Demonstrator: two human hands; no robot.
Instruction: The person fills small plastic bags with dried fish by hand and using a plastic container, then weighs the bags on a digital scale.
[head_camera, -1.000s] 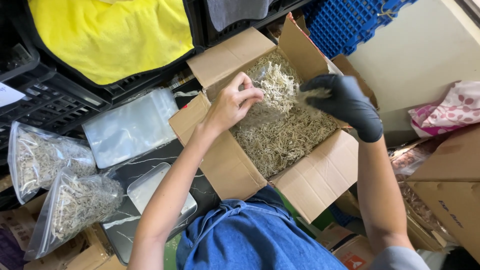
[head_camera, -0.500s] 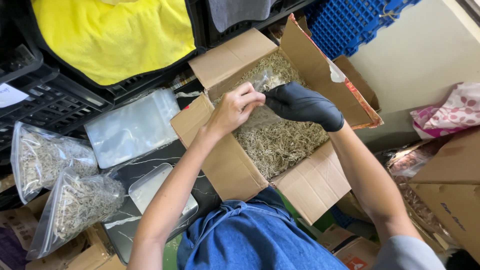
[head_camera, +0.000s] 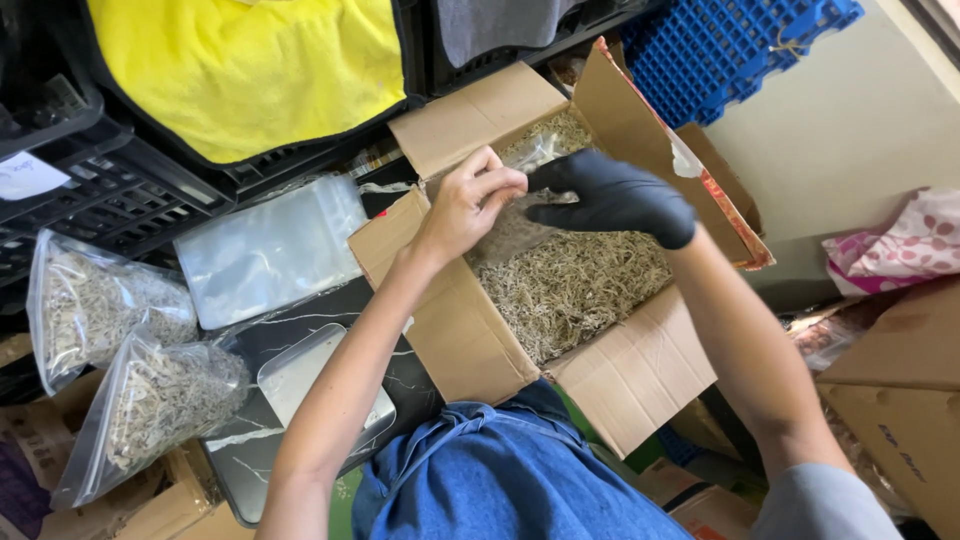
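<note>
Head view: over the cardboard box (head_camera: 620, 375) our bare left hand (head_camera: 468, 205) and gloved right hand (head_camera: 610, 198) pinch a clear bag (head_camera: 525, 215) — a slack grip could spill dried strands outside the box.

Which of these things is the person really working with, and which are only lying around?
In use:
left hand
gloved right hand
clear bag held between both hands
open cardboard box of pale dried shreds

Lying about:
two filled bags
stack of empty clear bags
yellow cloth
blue crate
black crates
</note>
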